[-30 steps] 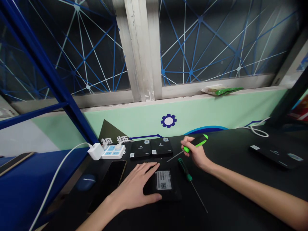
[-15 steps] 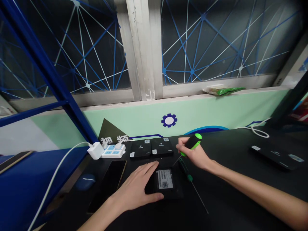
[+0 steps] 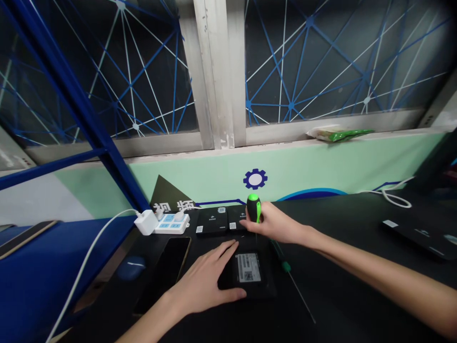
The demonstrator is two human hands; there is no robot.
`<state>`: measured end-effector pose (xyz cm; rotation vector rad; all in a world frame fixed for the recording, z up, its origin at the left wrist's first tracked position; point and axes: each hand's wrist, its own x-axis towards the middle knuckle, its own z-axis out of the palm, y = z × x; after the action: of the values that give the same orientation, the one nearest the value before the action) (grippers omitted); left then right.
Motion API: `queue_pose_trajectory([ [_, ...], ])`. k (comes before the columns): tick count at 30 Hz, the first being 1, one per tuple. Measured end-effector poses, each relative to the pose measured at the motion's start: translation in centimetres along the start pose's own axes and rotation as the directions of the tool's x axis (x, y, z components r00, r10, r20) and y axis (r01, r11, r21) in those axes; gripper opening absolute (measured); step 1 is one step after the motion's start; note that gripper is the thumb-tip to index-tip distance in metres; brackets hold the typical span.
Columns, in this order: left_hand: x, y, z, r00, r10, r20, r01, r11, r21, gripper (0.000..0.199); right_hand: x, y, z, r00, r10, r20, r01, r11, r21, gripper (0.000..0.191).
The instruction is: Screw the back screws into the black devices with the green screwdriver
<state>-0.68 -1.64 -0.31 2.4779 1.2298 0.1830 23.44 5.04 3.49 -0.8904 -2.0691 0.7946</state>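
A flat black device [image 3: 266,282] with a silver label [image 3: 249,267] lies on the black table. Against its left side rests my left hand [image 3: 207,276], fingers spread, thumb along the near edge. My right hand [image 3: 274,220] grips a black and bright-green screwdriver [image 3: 253,208], held nearly upright with its shaft pointing down at the device's far edge; its tip is too dark to make out. A second screwdriver [image 3: 286,267] with a dark green handle lies just right of the device. Two black boxes [image 3: 212,221] [image 3: 235,220] sit behind.
Left of my hand are a phone [image 3: 173,259], a blue mouse [image 3: 131,268] and a white power strip [image 3: 172,223] with a charger [image 3: 146,222]. Another black box [image 3: 419,238] lies far right, near a white cable [image 3: 396,196]. A blue frame [image 3: 119,174] stands at left.
My right hand has moved left and turned the screwdriver from a slant to nearly upright. My left hand still rests on the device. The view has shifted slightly.
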Motion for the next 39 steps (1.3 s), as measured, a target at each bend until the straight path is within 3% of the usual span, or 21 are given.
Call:
queue_pose_trajectory([
  [5, 0.1, 0.0, 0.1, 1.0, 0.011, -0.012, -0.011, 1.0, -0.014, 0.09, -1.7, 1.4, 0.9, 0.987, -0.011, -0.158, 0.018, 0.999, 0.047, 0.021],
  [10, 0.0, 0.0, 0.1, 1.0, 0.017, -0.01, -0.017, 1.0, -0.021, 0.089, -3.2, 2.6, 1.8, 0.988, -0.007, -0.155, 0.033, 0.985, 0.167, 0.02],
  [17, 0.0, 0.0, 0.1, 1.0, 0.022, -0.007, -0.022, 1.0, -0.017, 0.09, -5.0, 4.0, 4.4, 0.947, 0.101, -0.306, 0.009, 0.94, 0.34, 0.02],
  [22, 0.1, 0.1, 0.1, 1.0, 0.009, -0.002, -0.009, 1.0, 0.001, 0.089, -5.4, 4.2, 4.4, 0.939, 0.146, -0.31, 0.004, 0.899, 0.437, 0.021],
  [39, 0.1, -0.1, 0.3, 1.0, 0.017, 0.006, -0.017, 1.0, 0.008, 0.089, -5.7, 4.6, 4.2, 0.935, 0.078, -0.345, 0.017, 0.965, 0.263, 0.024],
])
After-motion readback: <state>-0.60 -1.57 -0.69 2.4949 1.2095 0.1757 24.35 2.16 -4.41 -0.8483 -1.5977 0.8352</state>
